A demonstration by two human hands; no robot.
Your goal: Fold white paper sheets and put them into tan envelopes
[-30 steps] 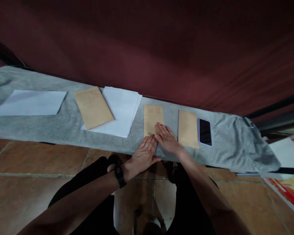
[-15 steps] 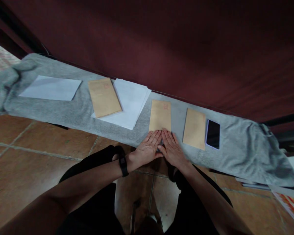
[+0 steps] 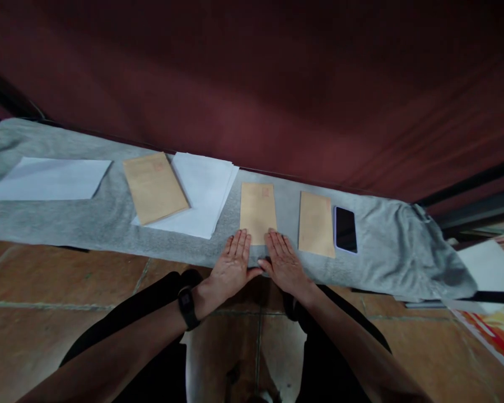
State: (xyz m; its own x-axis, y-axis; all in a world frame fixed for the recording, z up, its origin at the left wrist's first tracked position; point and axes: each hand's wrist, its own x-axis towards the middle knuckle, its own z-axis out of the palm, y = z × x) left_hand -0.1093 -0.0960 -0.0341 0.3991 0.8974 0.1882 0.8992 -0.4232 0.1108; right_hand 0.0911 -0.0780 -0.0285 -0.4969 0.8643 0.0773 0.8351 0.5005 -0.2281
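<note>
A brown paper envelope [image 3: 258, 210] with a red printed mark at its upper right lies flat on the grey cloth, directly in front of me. My left hand [image 3: 232, 267] rests flat at its lower left corner, fingers stretched out together. At the lower right corner lies my right hand [image 3: 284, 263], also flat with the fingers extended. The thumbs point toward each other below the envelope's near edge. Neither hand grips anything. To the right is a second brown envelope [image 3: 317, 224], or a small pile of them.
The grey cloth [image 3: 378, 268] covers a long narrow surface. A smartphone [image 3: 345, 229] lies at right. On the left, brown envelopes [image 3: 153, 187] overlap white sheets [image 3: 201, 193]; another white paper [image 3: 50, 179] lies farther left. A dark red curtain [image 3: 252, 84] hangs behind.
My hands have slid apart, from touching fingertips at the envelope's near edge to its two lower corners. The whole view has shifted slightly.
</note>
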